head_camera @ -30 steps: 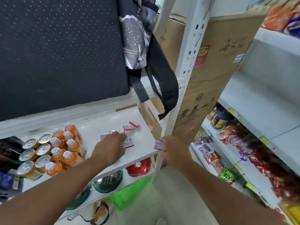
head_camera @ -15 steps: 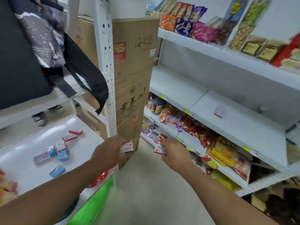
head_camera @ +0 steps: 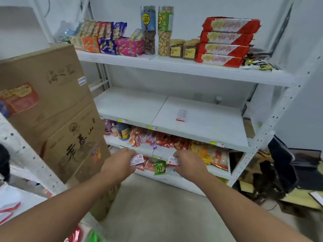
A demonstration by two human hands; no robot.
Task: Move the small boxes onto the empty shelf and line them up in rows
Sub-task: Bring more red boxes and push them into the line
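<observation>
My left hand grips a small white-and-red box by its near end. My right hand holds a second small white-and-red box. Both hands hover side by side in front of the lower snack shelves, below the white empty shelf. One small white-and-red box lies on that shelf, right of its middle seam. The rest of its surface is bare.
Tall stacked cardboard cartons stand at the left, beside the shelf unit. The top shelf carries snack packs, jars and red biscuit boxes. Snack bags fill the lower shelves. Dark bags and flattened cardboard lie on the floor at right.
The view has swung right from the white table with loose boxes to the shelf unit. Both hands, each carrying a box, have travelled with it and now face the shelves.
</observation>
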